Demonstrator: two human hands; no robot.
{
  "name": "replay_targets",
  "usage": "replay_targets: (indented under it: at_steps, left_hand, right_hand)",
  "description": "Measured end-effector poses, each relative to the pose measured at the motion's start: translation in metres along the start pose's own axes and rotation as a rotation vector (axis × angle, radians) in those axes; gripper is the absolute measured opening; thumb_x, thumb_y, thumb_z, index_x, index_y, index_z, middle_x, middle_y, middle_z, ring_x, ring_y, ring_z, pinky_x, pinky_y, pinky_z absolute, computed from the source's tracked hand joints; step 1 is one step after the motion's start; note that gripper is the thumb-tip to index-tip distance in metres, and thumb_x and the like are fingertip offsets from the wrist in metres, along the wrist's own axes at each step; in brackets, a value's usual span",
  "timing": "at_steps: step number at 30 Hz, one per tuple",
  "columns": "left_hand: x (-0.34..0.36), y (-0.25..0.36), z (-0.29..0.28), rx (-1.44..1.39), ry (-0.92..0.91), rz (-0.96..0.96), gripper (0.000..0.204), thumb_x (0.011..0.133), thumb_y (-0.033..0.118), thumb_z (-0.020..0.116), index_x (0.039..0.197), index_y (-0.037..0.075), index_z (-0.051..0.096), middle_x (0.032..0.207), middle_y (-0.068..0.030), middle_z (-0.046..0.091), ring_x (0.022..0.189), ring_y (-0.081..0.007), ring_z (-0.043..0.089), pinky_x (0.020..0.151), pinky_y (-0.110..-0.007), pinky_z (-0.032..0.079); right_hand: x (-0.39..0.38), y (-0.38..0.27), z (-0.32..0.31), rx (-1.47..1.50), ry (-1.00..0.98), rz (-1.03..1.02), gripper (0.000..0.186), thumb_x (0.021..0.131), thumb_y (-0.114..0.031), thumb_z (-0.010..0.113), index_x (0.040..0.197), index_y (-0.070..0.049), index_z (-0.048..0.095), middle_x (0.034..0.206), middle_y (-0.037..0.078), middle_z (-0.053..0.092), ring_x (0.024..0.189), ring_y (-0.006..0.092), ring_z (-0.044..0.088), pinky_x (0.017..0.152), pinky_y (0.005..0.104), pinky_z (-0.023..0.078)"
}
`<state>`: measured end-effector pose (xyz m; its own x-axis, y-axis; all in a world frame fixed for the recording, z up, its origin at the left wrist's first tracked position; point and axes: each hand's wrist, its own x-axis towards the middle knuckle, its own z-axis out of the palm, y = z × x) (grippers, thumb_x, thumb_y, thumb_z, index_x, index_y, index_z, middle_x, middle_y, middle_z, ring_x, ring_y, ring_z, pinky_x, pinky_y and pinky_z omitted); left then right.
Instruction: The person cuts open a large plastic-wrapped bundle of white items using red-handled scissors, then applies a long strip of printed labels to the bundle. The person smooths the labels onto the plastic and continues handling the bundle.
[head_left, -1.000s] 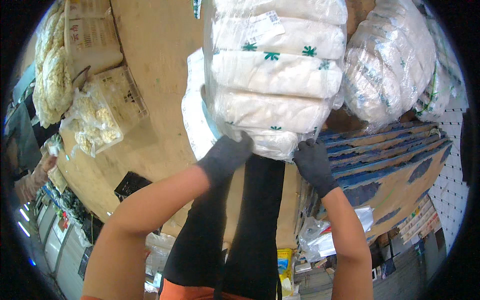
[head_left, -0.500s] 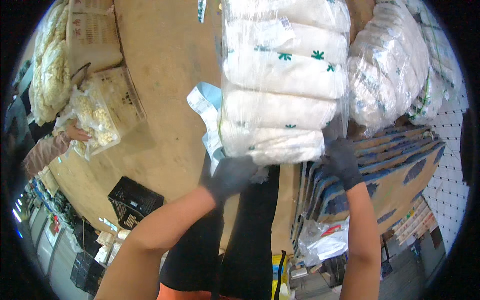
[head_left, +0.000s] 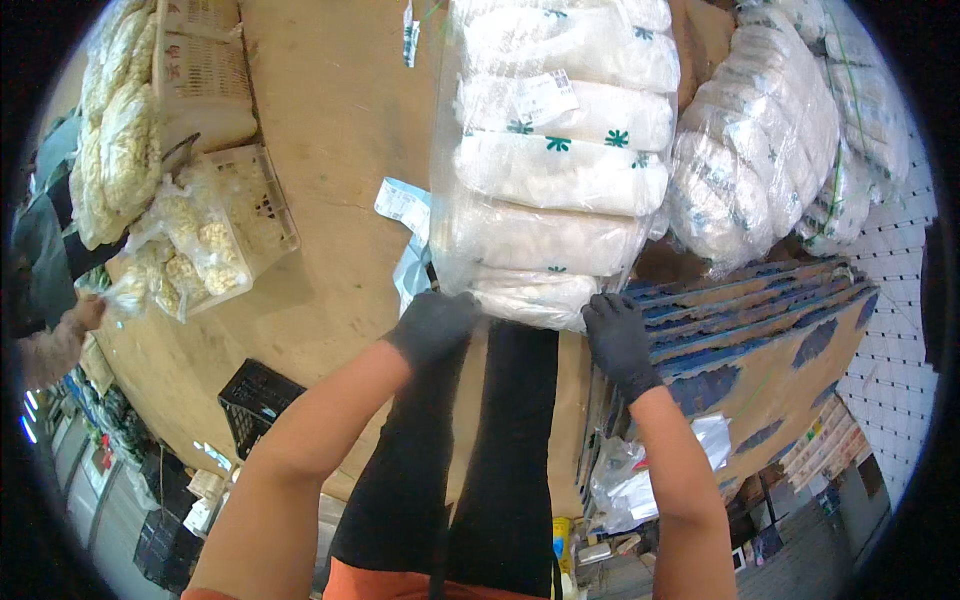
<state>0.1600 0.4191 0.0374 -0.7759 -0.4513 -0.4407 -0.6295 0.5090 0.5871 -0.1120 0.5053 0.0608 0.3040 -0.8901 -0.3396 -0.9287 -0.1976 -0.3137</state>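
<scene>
A large clear plastic bag lies in front of me, filled with a column of white packs that bear green leaf-like marks. A label sticks to its upper part. My left hand, in a dark grey glove, grips the bag's near left corner with bent fingers. At the near right corner, my right hand, gloved alike, has its fingers curled over the plastic. Beside the bag's left edge lies a pale blue strip of labels, close above my left hand.
More bags of white packs lie to the right, by a stack of worn boards. At left are a crate with bagged pale food, a co-worker's hand and a black crate. My black apron hangs below.
My hands have shifted left, with the right hand closer to the left. The bag's near end now lies flatter and further left. The co-worker's hand has drawn back from the crate.
</scene>
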Motion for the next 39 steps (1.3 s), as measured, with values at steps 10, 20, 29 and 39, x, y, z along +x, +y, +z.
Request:
replay_targets:
  at_steps: [10, 20, 29, 39]
  left_hand:
    - [-0.064, 0.055, -0.089, -1.04, 0.504, -0.636, 0.024, 0.076, 0.002, 0.059, 0.1, 0.0, 0.056, 0.096, -0.0089, 0.059, 0.085, -0.0132, 0.054, 0.072, -0.024, 0.045]
    - [-0.127, 0.05, -0.065, -1.054, 0.096, -0.562, 0.053, 0.066, 0.03, 0.07, 0.108, 0.004, 0.051, 0.098, -0.0143, 0.058, 0.088, -0.0233, 0.056, 0.077, -0.033, 0.044]
    - [-0.143, 0.058, -0.056, -1.073, 0.013, -0.696, 0.028, 0.067, 0.013, 0.072, 0.091, 0.003, 0.062, 0.086, -0.0046, 0.063, 0.077, -0.0092, 0.057, 0.07, -0.026, 0.046]
    - [-0.127, 0.077, -0.085, -0.657, 0.202, -0.436, 0.024, 0.066, 0.017, 0.07, 0.078, 0.002, 0.057, 0.068, -0.0124, 0.055, 0.064, -0.0252, 0.057, 0.058, -0.03, 0.045]
  right_hand:
    - [-0.006, -0.147, -0.036, 1.781, -0.208, 0.87, 0.03, 0.082, -0.02, 0.055, 0.105, -0.002, 0.051, 0.093, 0.007, 0.057, 0.08, 0.0174, 0.055, 0.07, 0.0285, 0.044]
    - [0.02, -0.179, -0.064, 1.653, 0.104, 0.897, 0.034, 0.076, 0.0, 0.054, 0.108, 0.003, 0.043, 0.1, 0.013, 0.051, 0.093, 0.0201, 0.049, 0.083, 0.0307, 0.04]
    - [0.029, -0.171, -0.071, 1.645, 0.234, 0.839, 0.038, 0.073, -0.004, 0.061, 0.107, 0.003, 0.045, 0.098, 0.013, 0.051, 0.092, 0.0212, 0.049, 0.082, 0.0316, 0.04]
    - [0.037, -0.182, -0.104, 0.858, 0.16, 0.035, 0.016, 0.072, -0.012, 0.062, 0.083, -0.001, 0.058, 0.082, 0.012, 0.057, 0.079, 0.028, 0.054, 0.072, 0.0371, 0.042]
